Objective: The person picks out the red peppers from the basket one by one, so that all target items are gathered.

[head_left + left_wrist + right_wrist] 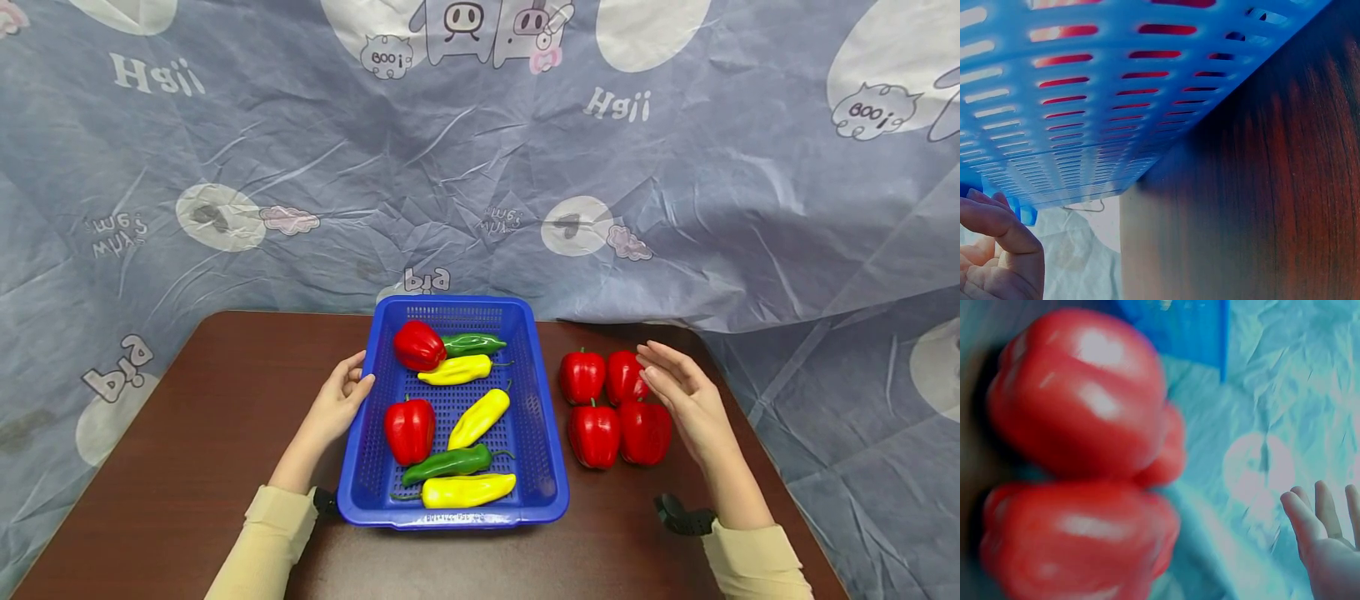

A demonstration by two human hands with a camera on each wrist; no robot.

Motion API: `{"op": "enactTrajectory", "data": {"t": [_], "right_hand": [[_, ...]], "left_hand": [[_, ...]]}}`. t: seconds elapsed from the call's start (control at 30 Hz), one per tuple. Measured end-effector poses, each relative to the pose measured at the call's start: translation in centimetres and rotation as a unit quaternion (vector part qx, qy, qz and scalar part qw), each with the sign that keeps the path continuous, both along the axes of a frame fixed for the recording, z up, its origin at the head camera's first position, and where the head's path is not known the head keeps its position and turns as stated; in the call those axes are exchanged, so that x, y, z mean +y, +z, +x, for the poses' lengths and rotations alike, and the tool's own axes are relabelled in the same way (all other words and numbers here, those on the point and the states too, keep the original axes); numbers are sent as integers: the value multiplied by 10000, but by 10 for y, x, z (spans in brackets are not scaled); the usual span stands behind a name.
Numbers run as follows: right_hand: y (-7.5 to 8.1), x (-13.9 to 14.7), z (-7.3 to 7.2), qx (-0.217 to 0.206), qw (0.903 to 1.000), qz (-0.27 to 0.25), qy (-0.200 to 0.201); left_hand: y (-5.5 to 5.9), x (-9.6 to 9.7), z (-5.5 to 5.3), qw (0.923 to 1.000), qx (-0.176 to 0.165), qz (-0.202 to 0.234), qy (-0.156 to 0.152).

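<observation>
A blue perforated basket (551,467) stands on the table, its left rim gripped by my left hand (337,400); the left wrist view shows the curled fingers (1019,240) beside the basket wall (1104,112). Inside lie two red bell peppers (409,432), two long green peppers (450,465) and three yellow peppers (468,491). My right hand (693,408) is above and just right of several red bell peppers (595,436) grouped on the table. Its fingers extend and it holds nothing; in the right wrist view the hand (1335,556) is apart from the peppers (1085,394).
The dark brown wooden table (187,467) extends on both sides of the basket. A blue-grey patterned cloth (450,167) hangs behind it and down along its right side. Dark straps (684,517) sit at both wrists, beside cream sleeves (266,542).
</observation>
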State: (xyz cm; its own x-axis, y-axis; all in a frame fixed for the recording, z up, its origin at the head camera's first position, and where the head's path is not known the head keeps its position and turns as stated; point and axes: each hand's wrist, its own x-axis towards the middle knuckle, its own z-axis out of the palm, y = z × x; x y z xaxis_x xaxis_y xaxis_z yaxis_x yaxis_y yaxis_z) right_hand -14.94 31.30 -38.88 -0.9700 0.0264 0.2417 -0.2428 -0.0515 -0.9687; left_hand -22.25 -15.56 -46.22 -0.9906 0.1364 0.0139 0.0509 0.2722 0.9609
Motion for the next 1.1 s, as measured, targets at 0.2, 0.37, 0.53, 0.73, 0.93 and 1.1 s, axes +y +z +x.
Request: {"op": "enactTrajectory", "data": {"t": [0.2,0.37,0.53,0.73,0.93,1.1], "right_hand": [[10,-34,-16,115,9984,503,212],[18,-57,-25,136,9966,743,340],[25,-78,-33,60,9950,869,482],[33,-105,-42,-126,9922,1010,713],[39,-130,-51,-264,9887,1155,916],[35,-149,-59,-336,9840,1385,1074]], "left_hand": [[0,-2,-1,10000,-49,-46,-11],[0,-2,-1,10000,-44,-40,10],[1,-4,-1,10000,-21,-46,1],[1,-4,-1,10000,-22,-28,-40],[-3,-3,-2,9999,-2,64,-78],[-5,-2,-3,9999,121,27,-52]]}}
